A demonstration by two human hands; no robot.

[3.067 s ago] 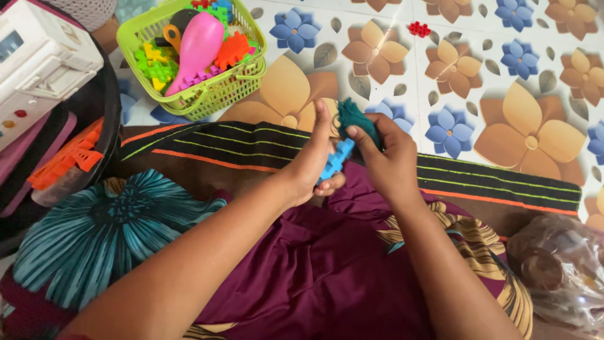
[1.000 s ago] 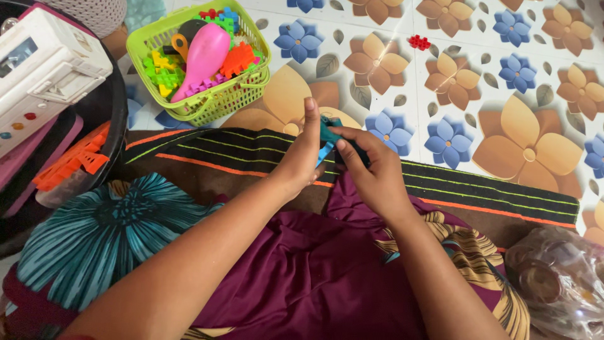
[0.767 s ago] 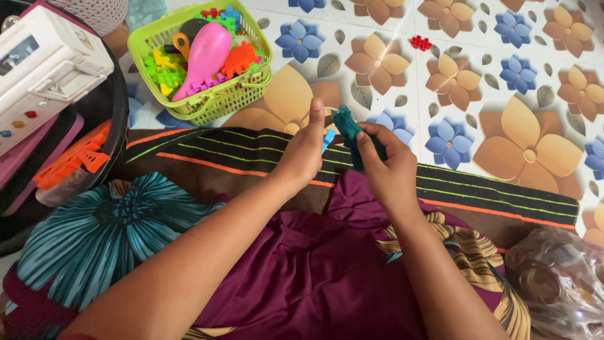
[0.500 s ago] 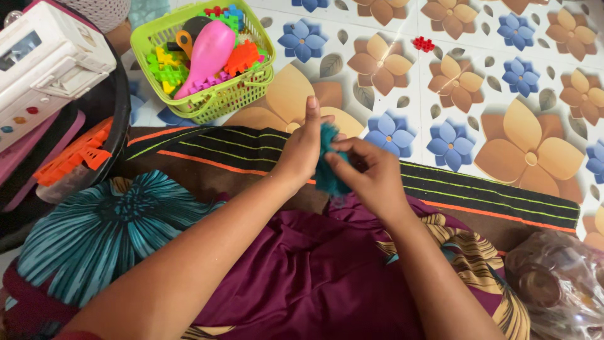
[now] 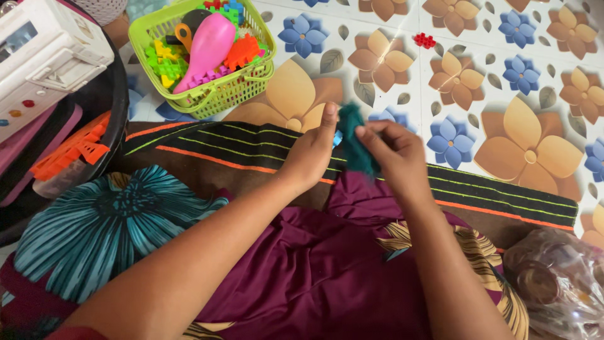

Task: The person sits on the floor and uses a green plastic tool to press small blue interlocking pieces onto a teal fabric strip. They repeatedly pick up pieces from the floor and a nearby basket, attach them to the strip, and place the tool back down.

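Your right hand (image 5: 393, 154) slid the teal cloth (image 5: 355, 141) back up between your hands after dipping lower half a second ago. The blue block (image 5: 338, 137) in your left hand (image 5: 311, 157) is mostly covered now, just a sliver peeking out.

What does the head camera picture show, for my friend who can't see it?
A person's left hand and right hand rub a teal cloth over a blue toy piece. A green basket of bright toys sits on the flowered floor.
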